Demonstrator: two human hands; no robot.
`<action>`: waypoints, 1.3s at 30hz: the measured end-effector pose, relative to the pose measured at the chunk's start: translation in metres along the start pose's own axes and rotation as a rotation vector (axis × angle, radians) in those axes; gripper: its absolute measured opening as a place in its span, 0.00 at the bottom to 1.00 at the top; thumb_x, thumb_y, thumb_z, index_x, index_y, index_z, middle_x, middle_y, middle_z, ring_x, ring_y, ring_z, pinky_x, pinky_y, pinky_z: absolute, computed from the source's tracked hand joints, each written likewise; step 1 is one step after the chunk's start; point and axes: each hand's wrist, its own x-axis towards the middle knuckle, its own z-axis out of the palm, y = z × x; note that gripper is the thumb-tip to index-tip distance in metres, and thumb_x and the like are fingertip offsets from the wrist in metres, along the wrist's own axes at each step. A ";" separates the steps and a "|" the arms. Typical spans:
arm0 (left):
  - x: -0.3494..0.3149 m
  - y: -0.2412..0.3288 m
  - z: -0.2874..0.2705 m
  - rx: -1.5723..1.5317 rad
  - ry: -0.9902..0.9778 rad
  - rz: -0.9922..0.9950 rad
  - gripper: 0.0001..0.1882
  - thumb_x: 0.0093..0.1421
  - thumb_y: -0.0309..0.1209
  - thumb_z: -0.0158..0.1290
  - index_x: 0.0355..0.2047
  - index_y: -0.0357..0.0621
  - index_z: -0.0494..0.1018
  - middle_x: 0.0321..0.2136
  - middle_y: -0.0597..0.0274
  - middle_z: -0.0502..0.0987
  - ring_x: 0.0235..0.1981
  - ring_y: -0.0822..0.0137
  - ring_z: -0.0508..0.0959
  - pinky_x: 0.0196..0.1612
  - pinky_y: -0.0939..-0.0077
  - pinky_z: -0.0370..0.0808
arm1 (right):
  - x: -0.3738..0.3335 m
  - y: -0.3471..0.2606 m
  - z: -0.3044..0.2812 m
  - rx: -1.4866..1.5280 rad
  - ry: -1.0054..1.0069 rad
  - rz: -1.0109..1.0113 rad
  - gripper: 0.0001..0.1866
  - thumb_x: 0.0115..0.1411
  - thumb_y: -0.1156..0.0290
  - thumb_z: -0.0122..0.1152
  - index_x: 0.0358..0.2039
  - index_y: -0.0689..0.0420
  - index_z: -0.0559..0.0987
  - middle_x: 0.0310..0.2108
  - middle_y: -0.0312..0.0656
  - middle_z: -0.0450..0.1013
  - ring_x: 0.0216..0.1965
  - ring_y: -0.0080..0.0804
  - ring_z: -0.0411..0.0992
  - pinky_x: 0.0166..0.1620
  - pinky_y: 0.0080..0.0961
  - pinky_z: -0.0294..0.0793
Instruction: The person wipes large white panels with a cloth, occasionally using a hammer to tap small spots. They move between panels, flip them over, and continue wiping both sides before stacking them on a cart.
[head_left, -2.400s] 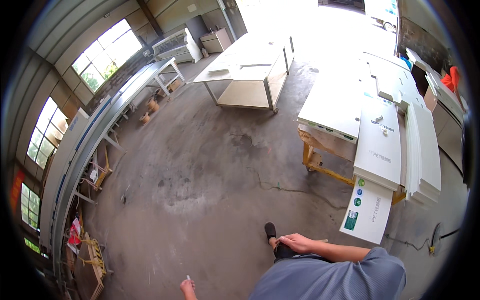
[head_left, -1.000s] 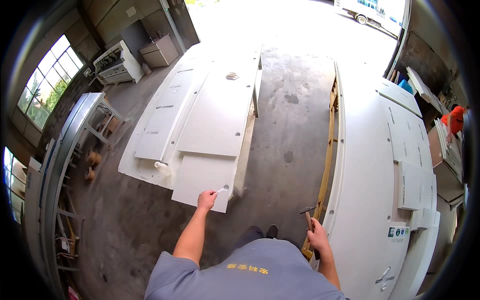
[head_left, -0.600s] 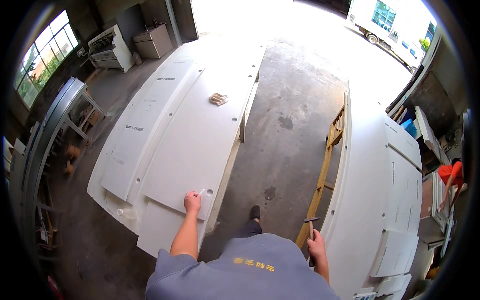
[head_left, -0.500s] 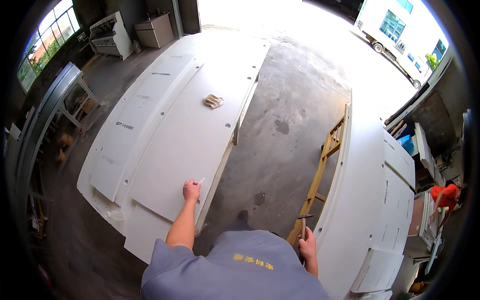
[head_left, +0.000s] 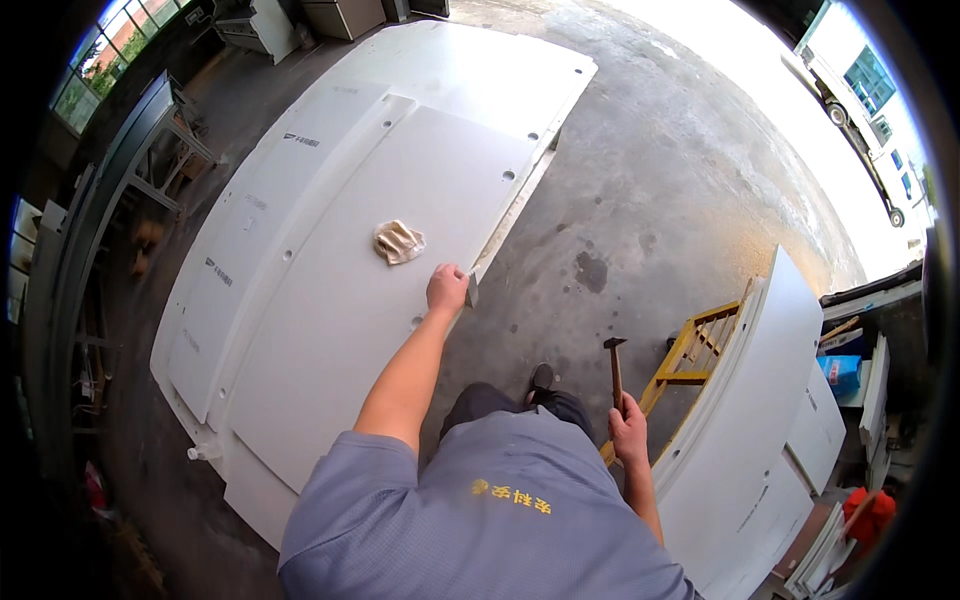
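Observation:
A large white panel (head_left: 340, 330) with round holes along its edges lies on my left. My left hand (head_left: 447, 288) is closed at its right edge, fingertips pinched; whatever they hold is hidden. Just beyond the fingers a grey upright piece (head_left: 473, 290) shows at the edge. My right hand (head_left: 628, 428) grips a hammer (head_left: 616, 372) by its wooden handle, head up, over the floor between the panels. A crumpled pale cloth or glove (head_left: 398, 242) rests on the panel, up and left of my left hand.
To my right lies a second white panel (head_left: 745, 400), with a yellow frame (head_left: 690, 365) beside it. A clear bottle (head_left: 205, 452) is at the left panel's near corner. Part of a person in red (head_left: 870, 515) shows at far right. Outside stands a truck (head_left: 850, 110).
My left hand has moved forward along the panel's edge; the thin white stick it held no longer shows. My view has shifted and turned. The hammer stays in my right hand.

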 end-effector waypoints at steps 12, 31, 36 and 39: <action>0.199 0.041 0.096 -0.004 0.138 0.019 0.06 0.54 0.31 0.58 0.26 0.42 0.75 0.52 0.56 0.73 0.60 0.53 0.68 0.61 0.62 0.67 | 0.301 -0.124 0.042 0.102 -0.256 0.163 0.23 0.73 0.51 0.44 0.35 0.58 0.74 0.16 0.28 0.59 0.13 0.15 0.54 0.16 0.16 0.53; 0.218 0.065 0.098 0.057 0.113 -0.019 0.07 0.50 0.28 0.61 0.20 0.43 0.74 0.56 0.57 0.70 0.68 0.45 0.58 0.70 0.42 0.52 | 0.467 -0.088 0.171 -0.416 -0.492 -0.075 0.22 0.72 0.57 0.46 0.29 0.63 0.75 0.20 0.44 0.69 0.24 0.33 0.66 0.33 0.31 0.69; 0.219 0.070 0.098 0.054 0.110 -0.019 0.08 0.49 0.28 0.61 0.19 0.43 0.73 0.56 0.57 0.71 0.68 0.44 0.58 0.70 0.41 0.51 | 0.468 -0.095 0.169 -0.426 -0.487 -0.090 0.23 0.72 0.55 0.45 0.29 0.62 0.74 0.19 0.38 0.64 0.22 0.27 0.61 0.28 0.28 0.63; 0.217 0.068 0.098 0.069 0.110 -0.028 0.08 0.50 0.28 0.61 0.19 0.43 0.73 0.56 0.57 0.71 0.68 0.44 0.58 0.70 0.41 0.51 | 0.463 -0.099 0.170 -0.412 -0.462 -0.208 0.23 0.73 0.54 0.45 0.28 0.61 0.73 0.18 0.34 0.62 0.22 0.22 0.58 0.27 0.25 0.61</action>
